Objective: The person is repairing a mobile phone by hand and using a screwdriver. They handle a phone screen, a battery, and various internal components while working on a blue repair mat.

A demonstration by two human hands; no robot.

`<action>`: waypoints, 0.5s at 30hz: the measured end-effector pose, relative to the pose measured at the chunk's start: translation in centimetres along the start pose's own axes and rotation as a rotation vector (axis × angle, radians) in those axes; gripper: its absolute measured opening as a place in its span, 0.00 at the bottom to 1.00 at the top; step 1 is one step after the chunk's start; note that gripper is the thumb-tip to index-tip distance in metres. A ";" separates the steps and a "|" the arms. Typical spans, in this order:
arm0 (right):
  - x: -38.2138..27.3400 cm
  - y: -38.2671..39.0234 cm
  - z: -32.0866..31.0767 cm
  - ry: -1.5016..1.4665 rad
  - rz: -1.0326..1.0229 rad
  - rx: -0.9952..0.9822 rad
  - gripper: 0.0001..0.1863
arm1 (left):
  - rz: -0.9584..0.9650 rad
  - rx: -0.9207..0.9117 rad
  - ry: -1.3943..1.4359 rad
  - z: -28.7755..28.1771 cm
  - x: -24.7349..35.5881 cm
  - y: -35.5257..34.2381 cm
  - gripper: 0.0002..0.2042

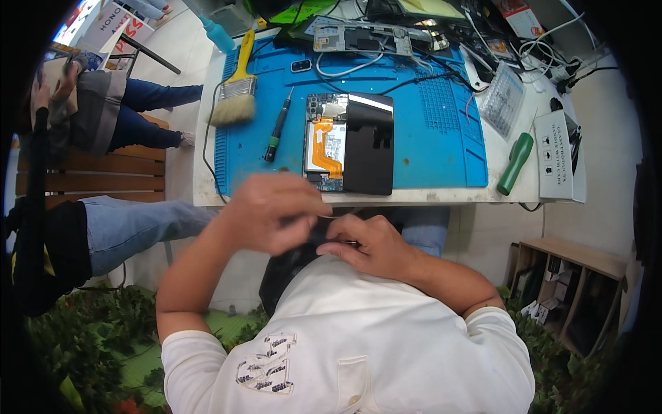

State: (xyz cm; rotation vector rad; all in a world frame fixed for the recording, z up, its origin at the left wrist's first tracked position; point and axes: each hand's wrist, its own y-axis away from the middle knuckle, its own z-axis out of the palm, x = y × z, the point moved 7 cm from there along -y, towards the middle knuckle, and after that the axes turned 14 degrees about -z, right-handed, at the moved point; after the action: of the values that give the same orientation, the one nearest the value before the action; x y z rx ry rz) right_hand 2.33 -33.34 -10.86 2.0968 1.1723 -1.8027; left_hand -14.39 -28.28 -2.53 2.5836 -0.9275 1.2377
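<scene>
My left hand (276,210) is in front of the table edge, its curled fingers smeared by motion. Close beside it, my right hand (372,243) has thumb and fingers pinched together. A thin pale line shows between the two hands, but what they hold is too small to make out. Beyond them an opened-up phone (370,145) lies on the blue work mat (431,162). Its left half bares a battery (334,143), an orange flex cable (320,146) and circuit boards; the right half is glossy black. Neither hand touches it.
A screwdriver (278,131) and a yellow-handled brush (236,93) lie left of the phone. On the right are a green-handled tool (516,163), a white box (557,157) and bubble wrap (503,102). A metal phone frame (362,39) and cables clutter the back. Another person (103,103) stands at left.
</scene>
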 end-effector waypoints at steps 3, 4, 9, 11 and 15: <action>1.1 0.5 -0.1 -0.168 0.070 0.110 0.14 | -0.076 -0.053 0.115 1.5 0.4 2.1 0.13; 1.3 0.8 0.1 -0.259 0.141 0.106 0.14 | -0.087 -0.047 0.153 2.1 0.1 2.8 0.14; 0.8 1.3 0.8 -0.486 0.348 0.080 0.14 | -0.080 0.043 0.134 3.8 -0.4 4.8 0.19; 0.4 1.2 0.6 -0.461 0.372 0.054 0.13 | -0.089 0.045 0.115 4.4 -0.4 5.0 0.19; 1.7 1.9 -0.2 -0.211 0.190 0.134 0.12 | -0.001 0.185 -0.141 1.2 0.1 3.0 0.20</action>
State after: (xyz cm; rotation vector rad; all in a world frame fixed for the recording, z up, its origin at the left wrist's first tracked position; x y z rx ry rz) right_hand 3.65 -33.72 -12.95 1.9478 0.7936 -2.0003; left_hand -15.27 -31.19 -3.64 2.8466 -0.8729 1.2069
